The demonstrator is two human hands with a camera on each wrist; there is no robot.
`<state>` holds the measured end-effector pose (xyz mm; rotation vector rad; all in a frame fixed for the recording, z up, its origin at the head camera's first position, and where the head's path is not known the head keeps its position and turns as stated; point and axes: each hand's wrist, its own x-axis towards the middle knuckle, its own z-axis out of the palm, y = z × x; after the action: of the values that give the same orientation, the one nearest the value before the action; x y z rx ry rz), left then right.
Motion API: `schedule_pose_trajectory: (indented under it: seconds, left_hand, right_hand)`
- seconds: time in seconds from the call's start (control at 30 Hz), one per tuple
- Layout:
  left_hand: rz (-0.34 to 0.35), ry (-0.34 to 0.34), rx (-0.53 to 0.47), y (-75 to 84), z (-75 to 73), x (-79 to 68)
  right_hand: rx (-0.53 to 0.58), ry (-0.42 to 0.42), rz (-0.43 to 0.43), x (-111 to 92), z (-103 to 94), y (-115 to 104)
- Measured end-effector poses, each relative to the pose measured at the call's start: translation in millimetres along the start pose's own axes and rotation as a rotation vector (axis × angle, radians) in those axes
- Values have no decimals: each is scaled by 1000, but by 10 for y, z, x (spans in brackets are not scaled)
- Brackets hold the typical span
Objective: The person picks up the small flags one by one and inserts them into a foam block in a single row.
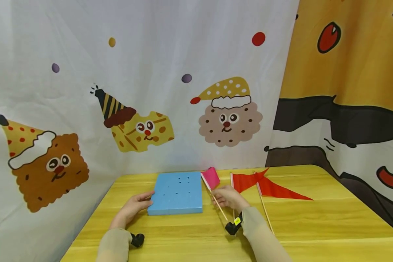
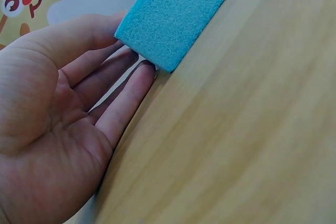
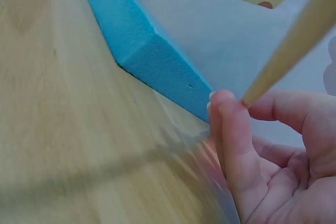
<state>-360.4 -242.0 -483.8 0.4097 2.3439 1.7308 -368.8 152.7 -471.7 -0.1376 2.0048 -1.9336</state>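
Observation:
A light blue foam block (image 1: pixel 180 196) with several small holes in its top lies flat on the table. At its left side is my left hand (image 1: pixel 134 209), fingers extended and fingertips right at the block's edge; the left wrist view shows that hand (image 2: pixel 68 93) by a corner of the foam (image 2: pixel 173 19). My right hand (image 1: pixel 228 197) pinches the thin wooden stick of a small pink flag (image 1: pixel 212 178), just right of the block. Close up in the right wrist view, the stick (image 3: pixel 294 51) runs between thumb and fingertips, slanted.
Two red flags on sticks, one partly behind my right hand (image 1: pixel 243 181) and a larger triangular one (image 1: pixel 281 189), lie on the wooden table (image 1: pixel 170 236). A white cloth with cartoon prints (image 1: pixel 163 72) hangs behind the table.

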Motion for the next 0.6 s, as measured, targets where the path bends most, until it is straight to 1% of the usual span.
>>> schedule_pose_trajectory:
  seconds: [0.13, 0.23, 0.37, 0.6]
  left_hand:
    - [-1, -1, -1, 11, 6, -8]
    - [-2, 0, 5, 16, 4, -10]
    - [-5, 7, 14, 26, 8, -9]
    - [0, 2, 20, 24, 12, -26]
  right_hand:
    - [27, -27, 1, -1, -25, -10]
    - [18, -36, -4, -6, -51, -23]
    - [15, -31, -1, -20, -85, -53]
    - [60, -4, -1, -70, -121, -179]
